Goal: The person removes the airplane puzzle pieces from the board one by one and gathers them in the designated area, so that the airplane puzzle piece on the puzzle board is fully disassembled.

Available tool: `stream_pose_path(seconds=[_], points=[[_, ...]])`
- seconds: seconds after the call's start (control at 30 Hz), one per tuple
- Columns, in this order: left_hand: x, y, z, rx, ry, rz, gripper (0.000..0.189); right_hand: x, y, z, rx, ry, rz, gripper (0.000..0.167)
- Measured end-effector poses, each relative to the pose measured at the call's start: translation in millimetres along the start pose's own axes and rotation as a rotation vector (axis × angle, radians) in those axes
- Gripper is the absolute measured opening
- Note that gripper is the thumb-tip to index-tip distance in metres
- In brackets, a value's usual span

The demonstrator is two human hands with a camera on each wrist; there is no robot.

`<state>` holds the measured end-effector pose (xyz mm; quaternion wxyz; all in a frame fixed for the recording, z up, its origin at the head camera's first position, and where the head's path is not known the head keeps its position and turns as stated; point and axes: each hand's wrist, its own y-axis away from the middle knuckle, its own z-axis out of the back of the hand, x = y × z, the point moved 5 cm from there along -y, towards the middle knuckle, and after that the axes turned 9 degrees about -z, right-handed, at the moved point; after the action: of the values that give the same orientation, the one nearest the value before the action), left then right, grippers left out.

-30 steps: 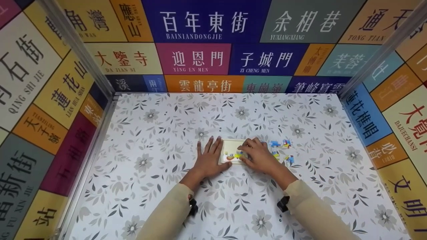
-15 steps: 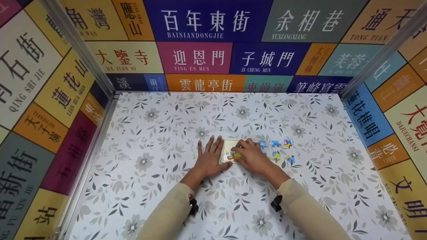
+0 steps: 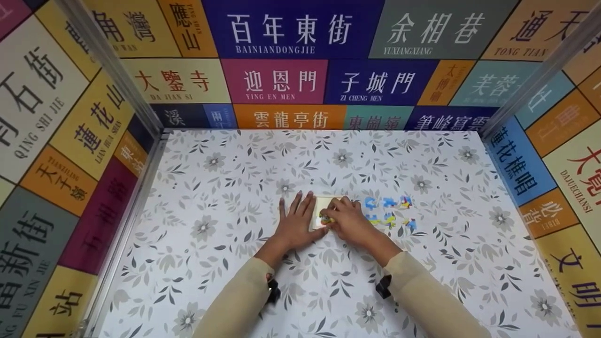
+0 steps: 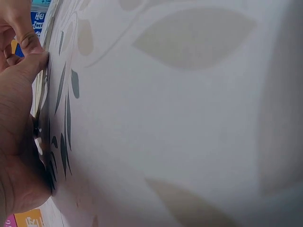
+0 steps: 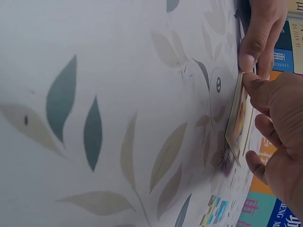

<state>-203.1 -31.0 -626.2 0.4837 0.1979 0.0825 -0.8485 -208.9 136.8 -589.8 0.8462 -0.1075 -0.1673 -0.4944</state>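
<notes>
Coloured jigsaw pieces (image 3: 324,218) sit toward the near side of the puzzle tray (image 3: 322,205), so assembly seems early: its visible far part is bare, and about six loose pieces (image 3: 389,202) lie on the worktop (image 3: 244,178) to the right. The tray lies between the hands, the left hand (image 3: 294,226) straight-fingered along its left edge, the right hand (image 3: 350,218) curled over it, whether pinching or pressing a piece I cannot tell.
</notes>
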Motion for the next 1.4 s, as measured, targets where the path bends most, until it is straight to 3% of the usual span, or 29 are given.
stream_pose_path(seconds=[0.37,0.53,0.9,1.4], points=[[0.0,0.3,-1.2,0.005,-0.006,0.0,0.103,4.3,-4.3,-0.5,0.054,0.016,-0.046,0.033],[-0.7,0.6,0.5,-0.023,-0.008,-0.013,0.103,7.1,-7.7,-1.1,0.073,0.041,-0.066,0.035],[-2.0,1.7,2.4,-0.038,0.003,-0.02,0.101,10.7,-13.0,-2.9,0.084,0.082,-0.094,0.043],[0.9,-0.7,-2.4,-0.023,0.016,-0.019,0.102,11.3,-14.0,-3.2,0.059,0.089,-0.127,0.034]])
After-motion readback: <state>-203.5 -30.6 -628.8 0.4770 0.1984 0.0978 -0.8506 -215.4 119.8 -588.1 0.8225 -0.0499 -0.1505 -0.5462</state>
